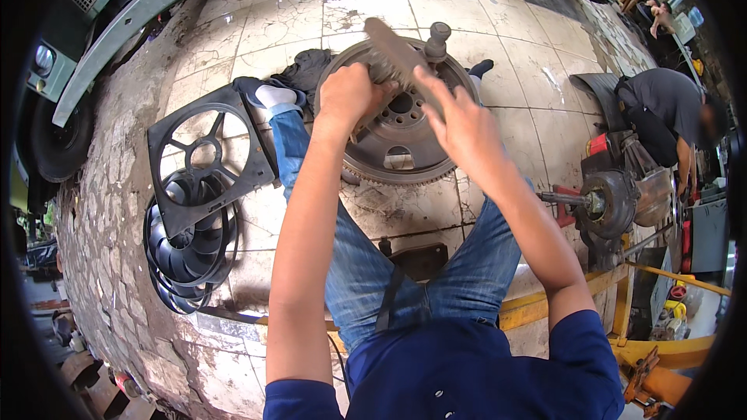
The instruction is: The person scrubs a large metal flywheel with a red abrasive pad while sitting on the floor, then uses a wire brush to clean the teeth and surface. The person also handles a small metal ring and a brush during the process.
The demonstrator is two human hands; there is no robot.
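Observation:
Between my legs lies a large round toothed metal flywheel (369,162), with holes around its centre and a rectangular opening near its lower edge. My right hand (467,128) is closed around a brown wire brush (395,48), one finger stretched along its back. The brush slants over the upper part of the wheel, bristles turned down toward my left hand. My left hand (348,97) is closed at the wheel's upper left; its fingers hide what they grip. A metal piece with a rounded knob (438,37) stands at the wheel's far rim.
Left of my leg, a black fan shroud (159,157) leans over a black fan (179,243). Dark cloth (305,70) lies beyond my left foot. A greasy mechanical assembly (611,202) stands at right, near a bending person (673,113). A vehicle (128,19) is at far left; yellow metal framework (622,303) runs behind me.

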